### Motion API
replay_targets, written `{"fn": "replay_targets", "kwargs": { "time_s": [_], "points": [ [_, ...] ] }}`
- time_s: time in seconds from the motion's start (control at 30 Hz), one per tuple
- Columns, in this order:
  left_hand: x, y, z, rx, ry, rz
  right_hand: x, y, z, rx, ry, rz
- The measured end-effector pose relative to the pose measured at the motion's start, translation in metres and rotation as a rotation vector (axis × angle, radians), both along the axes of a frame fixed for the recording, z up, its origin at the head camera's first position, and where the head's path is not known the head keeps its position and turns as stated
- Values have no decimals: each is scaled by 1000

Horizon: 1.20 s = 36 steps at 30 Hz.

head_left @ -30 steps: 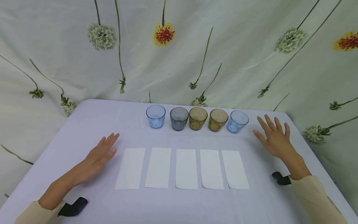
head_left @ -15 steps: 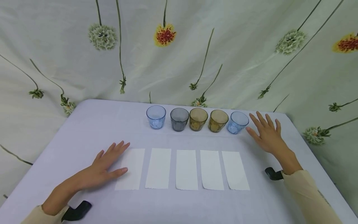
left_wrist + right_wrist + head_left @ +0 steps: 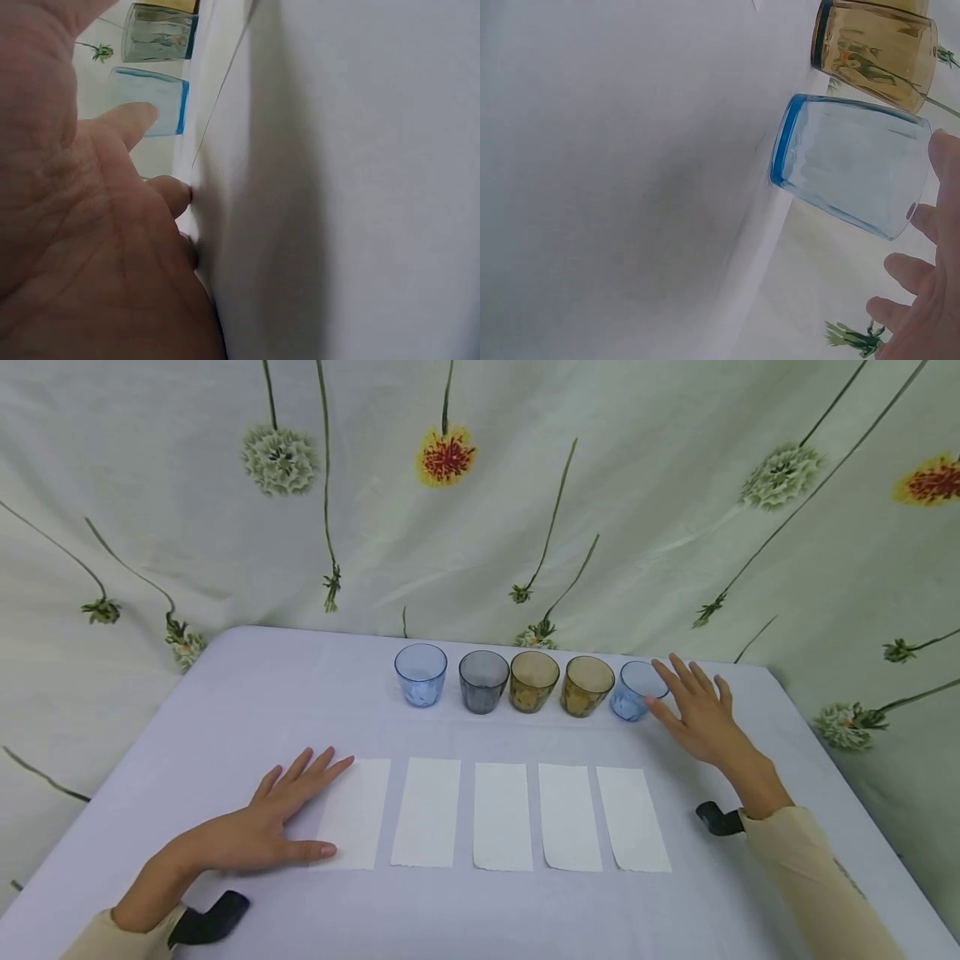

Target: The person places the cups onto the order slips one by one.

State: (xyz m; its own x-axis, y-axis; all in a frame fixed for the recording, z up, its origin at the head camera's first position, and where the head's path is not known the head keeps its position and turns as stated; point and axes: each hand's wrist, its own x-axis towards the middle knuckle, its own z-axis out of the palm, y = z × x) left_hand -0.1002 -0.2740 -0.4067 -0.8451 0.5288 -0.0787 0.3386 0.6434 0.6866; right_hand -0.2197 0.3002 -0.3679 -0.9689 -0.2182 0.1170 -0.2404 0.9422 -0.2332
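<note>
My left hand (image 3: 262, 831) is spread low at the table's left, with fingertips and thumb reaching the leftmost white paper slip (image 3: 358, 814). It holds nothing. The left wrist view shows its palm close over the white surface. Toward the back right, my right hand (image 3: 701, 718) is held up with fingers apart beside the right-hand blue glass (image 3: 628, 700). Its thumb and index finger overlap the rim in the head view. In the right wrist view the fingertips (image 3: 924, 222) lie right by the rim of that clear blue glass (image 3: 847, 165), not curled round it.
Along the back edge the row continues leftward with two amber glasses (image 3: 587, 687), a grey glass (image 3: 483, 683) and another blue glass (image 3: 421, 675). More white paper slips (image 3: 502, 818) lie in a line in front. A flowered cloth (image 3: 480, 527) hangs behind the white table (image 3: 480, 918).
My right hand has moved left from the table's right side to the blue glass. The left hand has come down and right onto the leftmost slip, its thumb spreading away from the fingers.
</note>
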Motion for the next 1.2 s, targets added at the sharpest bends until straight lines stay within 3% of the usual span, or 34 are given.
{"fn": "replay_targets", "kwargs": {
  "time_s": [0.5,0.77,0.9,1.2],
  "points": [
    [1,-1,2,-11,6,-27,-12,-7,-1,-73,-11,63],
    [0,-2,1,11,-14,-38,-15,-6,-2,-211,-113,77],
    [0,-1,0,18,-25,-37,-17,-7,-4,-232,-142,86],
    [1,-3,1,12,-3,-40,-23,-13,-8,-257,-129,101]
  ]
}}
